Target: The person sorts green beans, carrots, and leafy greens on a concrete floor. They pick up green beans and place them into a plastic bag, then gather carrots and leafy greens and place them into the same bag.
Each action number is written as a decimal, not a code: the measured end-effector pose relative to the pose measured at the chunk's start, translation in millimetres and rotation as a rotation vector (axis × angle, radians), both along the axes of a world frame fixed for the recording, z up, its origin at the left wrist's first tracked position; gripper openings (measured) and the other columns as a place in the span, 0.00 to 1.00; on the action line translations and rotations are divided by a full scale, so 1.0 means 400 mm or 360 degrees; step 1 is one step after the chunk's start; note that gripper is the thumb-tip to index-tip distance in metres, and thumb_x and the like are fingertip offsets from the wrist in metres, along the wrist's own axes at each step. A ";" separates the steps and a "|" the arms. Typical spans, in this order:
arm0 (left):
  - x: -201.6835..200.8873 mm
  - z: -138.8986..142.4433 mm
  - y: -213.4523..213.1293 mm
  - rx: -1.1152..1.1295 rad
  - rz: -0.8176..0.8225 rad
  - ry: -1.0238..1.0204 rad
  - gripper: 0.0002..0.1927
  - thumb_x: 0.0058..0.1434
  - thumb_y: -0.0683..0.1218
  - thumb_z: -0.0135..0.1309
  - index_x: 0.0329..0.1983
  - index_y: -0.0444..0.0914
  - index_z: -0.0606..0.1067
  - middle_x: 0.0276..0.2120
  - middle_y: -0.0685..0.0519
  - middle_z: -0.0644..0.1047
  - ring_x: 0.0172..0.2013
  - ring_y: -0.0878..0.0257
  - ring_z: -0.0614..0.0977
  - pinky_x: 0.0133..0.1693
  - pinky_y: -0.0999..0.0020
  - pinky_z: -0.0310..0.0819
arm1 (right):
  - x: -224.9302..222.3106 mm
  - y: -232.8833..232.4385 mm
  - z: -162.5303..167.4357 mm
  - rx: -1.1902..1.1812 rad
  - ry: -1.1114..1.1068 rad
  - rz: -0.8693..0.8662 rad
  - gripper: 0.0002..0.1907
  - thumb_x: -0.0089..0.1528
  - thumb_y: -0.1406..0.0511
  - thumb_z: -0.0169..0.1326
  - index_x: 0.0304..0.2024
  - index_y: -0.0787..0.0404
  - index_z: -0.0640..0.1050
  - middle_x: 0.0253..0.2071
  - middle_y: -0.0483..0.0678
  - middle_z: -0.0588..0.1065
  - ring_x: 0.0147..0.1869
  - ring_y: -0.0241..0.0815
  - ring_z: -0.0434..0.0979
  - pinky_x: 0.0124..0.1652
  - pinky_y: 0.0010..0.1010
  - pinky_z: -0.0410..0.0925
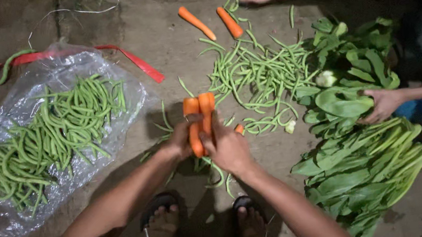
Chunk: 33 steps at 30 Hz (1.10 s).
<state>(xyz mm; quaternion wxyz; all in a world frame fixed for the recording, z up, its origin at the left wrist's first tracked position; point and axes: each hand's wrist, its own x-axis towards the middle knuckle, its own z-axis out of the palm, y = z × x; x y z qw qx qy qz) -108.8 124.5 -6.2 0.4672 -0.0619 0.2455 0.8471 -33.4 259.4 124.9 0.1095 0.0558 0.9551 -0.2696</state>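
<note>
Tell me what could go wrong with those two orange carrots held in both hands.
The two orange carrots are pinched only at their lower ends by the left hand and right hand, so one could slip onto the concrete floor. Scattered loose green beans lie close by and might get crushed.

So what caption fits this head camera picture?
Both hands, left hand and right hand, grip carrots between green beans and leafy greens.

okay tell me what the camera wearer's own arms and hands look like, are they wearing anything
Both forearms are bare, with no sleeves in view. The left hand and right hand wear no gloves, and no rings, watch or bracelets show. Below, the feet wear dark open-toed sandals.
</note>
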 end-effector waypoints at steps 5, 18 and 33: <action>0.008 0.046 -0.020 0.0068 -0.0170 0.0225 0.30 0.62 0.57 0.48 0.62 0.35 0.68 0.52 0.45 0.79 0.52 0.55 0.83 0.55 0.61 0.79 | 0.036 0.034 -0.049 -0.0497 0.0491 -0.0053 0.36 0.64 0.60 0.56 0.69 0.70 0.61 0.56 0.68 0.74 0.56 0.63 0.78 0.51 0.48 0.72; 0.223 -0.031 -0.227 -0.1200 0.0423 0.0638 0.28 0.52 0.42 0.64 0.57 0.37 0.69 0.43 0.52 0.78 0.45 0.59 0.81 0.46 0.63 0.77 | 0.153 -0.118 -0.184 -0.0582 -0.0661 0.0517 0.34 0.60 0.54 0.59 0.64 0.59 0.65 0.37 0.58 0.82 0.39 0.52 0.83 0.39 0.41 0.73; 0.309 -0.001 -0.285 -0.0608 0.0582 0.0622 0.30 0.52 0.35 0.59 0.59 0.38 0.66 0.46 0.52 0.78 0.45 0.64 0.82 0.47 0.63 0.81 | 0.113 -0.165 -0.336 -0.1437 -0.0558 -0.0050 0.33 0.68 0.56 0.50 0.70 0.66 0.61 0.48 0.49 0.76 0.48 0.38 0.77 0.48 0.35 0.72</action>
